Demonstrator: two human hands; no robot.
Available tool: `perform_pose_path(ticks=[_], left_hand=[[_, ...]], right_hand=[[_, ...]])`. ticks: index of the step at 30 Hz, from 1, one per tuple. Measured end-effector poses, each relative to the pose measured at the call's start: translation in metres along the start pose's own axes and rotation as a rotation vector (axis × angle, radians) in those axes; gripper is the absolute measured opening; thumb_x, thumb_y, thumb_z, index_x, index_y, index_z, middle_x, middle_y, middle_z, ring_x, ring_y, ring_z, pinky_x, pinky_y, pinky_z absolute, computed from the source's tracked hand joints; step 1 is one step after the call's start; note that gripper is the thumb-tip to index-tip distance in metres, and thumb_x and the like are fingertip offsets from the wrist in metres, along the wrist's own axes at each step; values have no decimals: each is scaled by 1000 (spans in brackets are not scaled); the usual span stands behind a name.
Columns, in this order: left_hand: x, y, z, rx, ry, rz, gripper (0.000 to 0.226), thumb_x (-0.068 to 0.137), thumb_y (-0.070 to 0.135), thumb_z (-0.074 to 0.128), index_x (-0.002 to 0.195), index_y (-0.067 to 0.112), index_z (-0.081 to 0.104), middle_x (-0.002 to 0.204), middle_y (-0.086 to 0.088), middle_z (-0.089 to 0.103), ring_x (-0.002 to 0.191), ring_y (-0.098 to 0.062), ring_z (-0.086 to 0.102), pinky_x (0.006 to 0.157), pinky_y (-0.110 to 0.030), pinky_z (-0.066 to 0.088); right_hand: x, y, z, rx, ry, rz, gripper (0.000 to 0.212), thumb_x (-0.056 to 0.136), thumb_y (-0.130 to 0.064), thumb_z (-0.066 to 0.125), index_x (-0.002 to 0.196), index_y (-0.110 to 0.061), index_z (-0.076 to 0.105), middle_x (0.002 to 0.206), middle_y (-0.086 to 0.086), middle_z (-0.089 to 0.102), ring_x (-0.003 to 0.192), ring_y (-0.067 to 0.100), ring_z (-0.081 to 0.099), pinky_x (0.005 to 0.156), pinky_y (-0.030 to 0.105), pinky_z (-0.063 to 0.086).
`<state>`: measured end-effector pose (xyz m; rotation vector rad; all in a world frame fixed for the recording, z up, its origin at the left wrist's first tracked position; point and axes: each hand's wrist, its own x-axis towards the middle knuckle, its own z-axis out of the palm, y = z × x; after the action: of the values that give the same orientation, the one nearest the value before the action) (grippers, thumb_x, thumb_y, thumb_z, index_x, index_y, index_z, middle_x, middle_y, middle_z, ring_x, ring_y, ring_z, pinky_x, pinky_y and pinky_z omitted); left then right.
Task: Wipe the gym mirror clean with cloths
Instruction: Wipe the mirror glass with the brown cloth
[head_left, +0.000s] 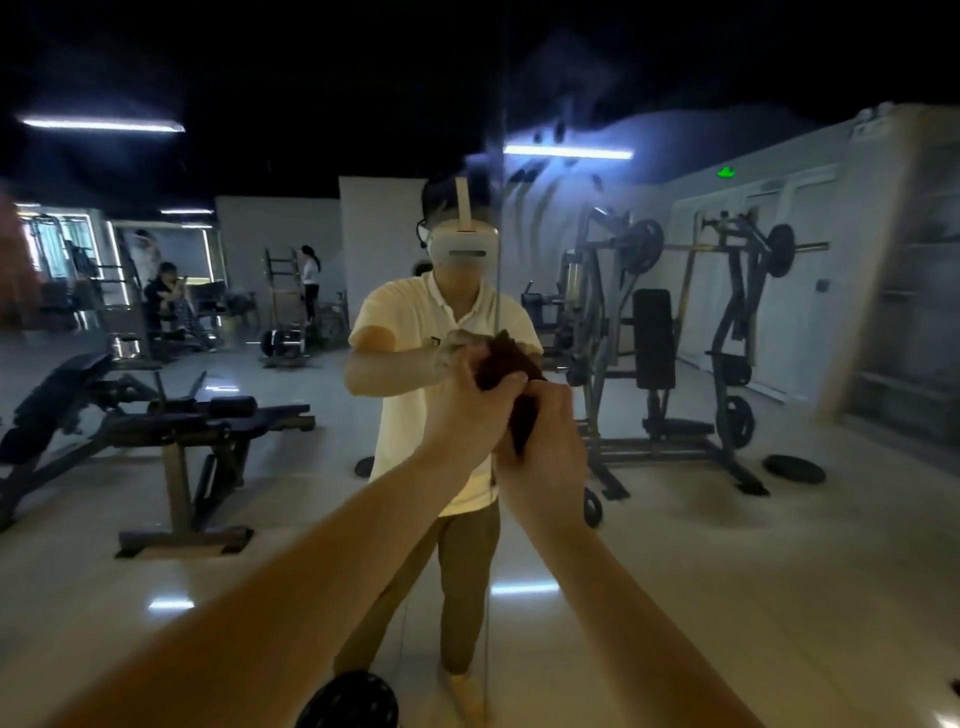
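- Mirror (675, 545): fills the view ahead. A vertical seam (500, 218) runs down its centre.
- Smears (535, 171): dark streaks and a hazy patch on the glass, high up and just right of the seam.
- Cloth (511, 366): dark red-brown and bunched, held up in front of the mirror near the seam, between both hands. Contact with the glass cannot be determined.
- Left hand (465, 415): arm extends from lower left. The fingers are curled round the upper part of the cloth and grasp it.
- Right hand (548, 447): arm extends from lower right. The hand is closed against the lower part of the cloth and touches the left hand; its fingertips are hidden.
- Pale bundle (457, 345): sits just above the left hand. It may be a second cloth or only a reflection.
- Reflection: person (415, 322) in a pale shirt and headset, bench (171, 415) at left, weight machine (654, 338) at right.
- Weight plate (348, 701): at the bottom edge.
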<state>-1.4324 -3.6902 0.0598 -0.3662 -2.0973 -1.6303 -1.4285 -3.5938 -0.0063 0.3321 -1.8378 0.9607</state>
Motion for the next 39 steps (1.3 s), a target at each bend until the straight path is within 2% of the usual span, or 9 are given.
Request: perform_pose_path(ticks=[5, 9, 12, 17, 23, 30, 34, 37, 39], left_hand=[[1, 11, 10, 504, 127, 318, 36, 97, 4, 60, 131, 16, 55, 130, -4, 56, 110, -13, 52, 82, -14, 35], [18, 35, -14, 697, 70, 592, 32, 102, 9, 54, 133, 13, 51, 135, -7, 55, 119, -19, 52, 105, -28, 39], [52, 84, -20, 732, 47, 719, 33, 105, 18, 53, 136, 14, 48, 134, -11, 56, 121, -20, 54, 103, -32, 42], [116, 175, -20, 914, 211, 914, 40, 94, 27, 47, 128, 6, 53, 134, -16, 52, 121, -28, 53, 106, -36, 43], [136, 136, 5, 1150, 336, 1069, 46, 86, 19, 74, 128, 3, 63, 135, -20, 57, 123, -37, 52, 104, -49, 48], [76, 1, 21, 1381, -50, 1305, 72, 70, 11, 85, 138, 10, 63, 144, -13, 58, 135, -31, 44, 118, -43, 36], [83, 20, 2, 1607, -287, 1518, 70, 79, 16, 80, 144, 15, 56, 144, -11, 57, 129, -31, 55, 111, -49, 47], [133, 78, -10, 1445, 4, 1515, 45, 93, 24, 66, 136, 28, 55, 129, 0, 56, 119, -23, 54, 109, -51, 46], [160, 121, -15, 1394, 274, 1395, 55, 86, 25, 74, 138, 27, 56, 131, -10, 54, 120, -31, 52, 109, -49, 39]], right_hand=[[8, 34, -38, 48, -138, -88, 37, 99, -9, 61, 130, -26, 51, 119, -2, 64, 85, 2, 62, 76, 17, 54], [45, 58, -82, -24, -61, -160, 44, 97, -2, 62, 124, -32, 45, 126, 7, 62, 100, 7, 63, 83, 7, 41], [70, 60, -97, -70, -98, -229, 37, 99, -7, 57, 131, -25, 53, 141, -1, 55, 122, 13, 57, 96, 9, 40], [104, 69, -107, -390, -129, -262, 75, 98, -23, 61, 162, -22, 21, 166, 4, 23, 153, 22, 24, 122, 47, 31], [105, 90, -104, -559, -217, -259, 79, 104, -35, 48, 163, -22, -3, 173, 8, -4, 159, 27, -4, 126, 53, 18], [102, 100, -101, -632, -276, -256, 80, 94, -41, 31, 165, -17, 4, 172, 9, -10, 158, 26, -13, 127, 51, 6], [102, 97, -101, -639, -247, -258, 86, 92, -30, 51, 165, -16, 8, 173, 9, -4, 159, 27, -7, 126, 56, 17], [99, 95, -101, -650, -230, -248, 100, 91, -26, 66, 165, -19, -1, 173, 5, -10, 159, 24, -9, 126, 53, 16], [98, 93, -101, -680, -227, -227, 108, 90, -26, 69, 164, -22, -9, 172, 4, -14, 159, 23, -10, 127, 51, 14]])
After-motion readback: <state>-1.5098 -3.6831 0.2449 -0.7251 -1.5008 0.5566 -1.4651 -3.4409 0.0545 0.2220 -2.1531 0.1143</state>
